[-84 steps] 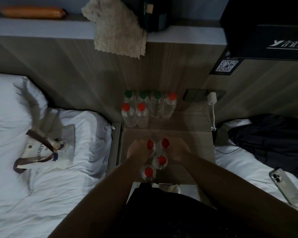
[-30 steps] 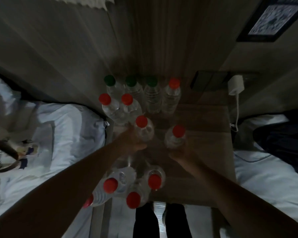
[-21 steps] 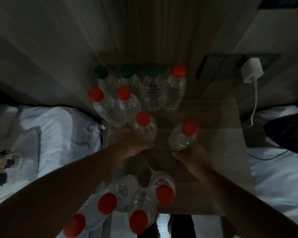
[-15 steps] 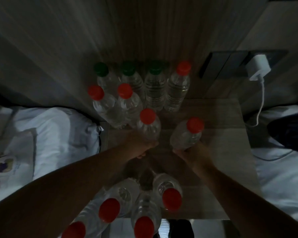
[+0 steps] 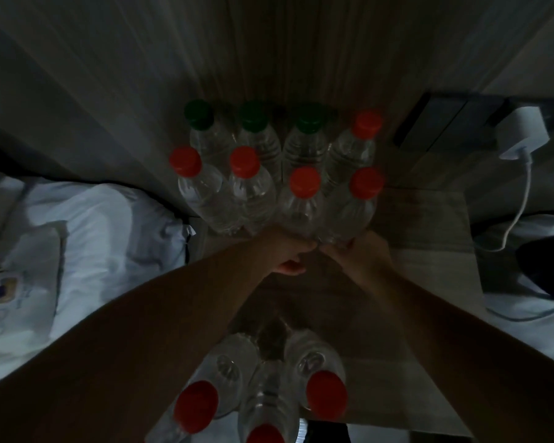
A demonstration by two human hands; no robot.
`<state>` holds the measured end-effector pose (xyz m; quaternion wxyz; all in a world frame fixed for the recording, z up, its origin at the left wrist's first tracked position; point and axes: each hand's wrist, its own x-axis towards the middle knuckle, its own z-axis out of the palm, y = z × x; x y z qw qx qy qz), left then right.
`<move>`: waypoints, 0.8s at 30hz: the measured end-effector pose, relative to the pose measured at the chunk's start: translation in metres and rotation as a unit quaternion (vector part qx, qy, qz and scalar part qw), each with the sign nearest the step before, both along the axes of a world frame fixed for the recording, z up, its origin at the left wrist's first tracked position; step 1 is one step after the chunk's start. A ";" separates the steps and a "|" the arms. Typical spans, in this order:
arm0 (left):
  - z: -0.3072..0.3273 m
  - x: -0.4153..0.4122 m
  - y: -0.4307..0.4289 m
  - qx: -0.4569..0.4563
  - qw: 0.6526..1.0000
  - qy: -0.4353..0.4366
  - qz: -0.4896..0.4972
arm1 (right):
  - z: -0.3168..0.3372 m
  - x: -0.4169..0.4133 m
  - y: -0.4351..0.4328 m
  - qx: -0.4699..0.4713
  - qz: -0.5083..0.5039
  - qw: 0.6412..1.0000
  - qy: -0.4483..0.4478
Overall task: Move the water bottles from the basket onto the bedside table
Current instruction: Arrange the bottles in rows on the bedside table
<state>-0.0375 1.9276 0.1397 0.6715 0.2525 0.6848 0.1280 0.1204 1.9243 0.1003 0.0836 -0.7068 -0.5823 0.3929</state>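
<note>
Several clear water bottles stand in two rows at the back of the wooden bedside table (image 5: 429, 238), against the wall panel. My left hand (image 5: 285, 251) grips the base of a red-capped bottle (image 5: 303, 203) in the front row. My right hand (image 5: 359, 254) grips the base of the red-capped bottle (image 5: 352, 209) beside it on the right. Both bottles stand upright, touching each other. Three more red-capped bottles (image 5: 320, 378) stand close to me at the table's near edge. No basket is in view.
A white bed (image 5: 87, 238) lies left of the table, another bed (image 5: 531, 302) to the right. A white charger (image 5: 522, 132) with its cable is plugged into the wall at the upper right. The room is dim.
Both hands have carried their red-capped bottles away from me and drawn them together, so they now stand in the front row behind the earlier bottles. The camera has moved closer.
</note>
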 end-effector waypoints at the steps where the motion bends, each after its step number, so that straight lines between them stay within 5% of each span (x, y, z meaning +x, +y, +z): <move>1: 0.000 0.001 0.003 0.000 1.000 -0.003 0.010 | -0.001 -0.001 0.003 0.004 -0.005 1.000 0.000; 11: -0.006 0.007 0.007 -0.002 1.000 0.014 0.024 | -0.003 -0.007 0.015 -0.012 -0.018 1.000 -0.005; 17: 0.003 -0.034 -0.018 -0.084 0.992 0.089 -0.026 | 0.004 -0.017 -0.010 -0.014 -0.084 0.996 0.021; 24: 0.003 -0.078 -0.026 -0.033 0.989 0.075 0.122 | 0.005 -0.055 -0.010 -0.058 -0.193 0.978 -0.050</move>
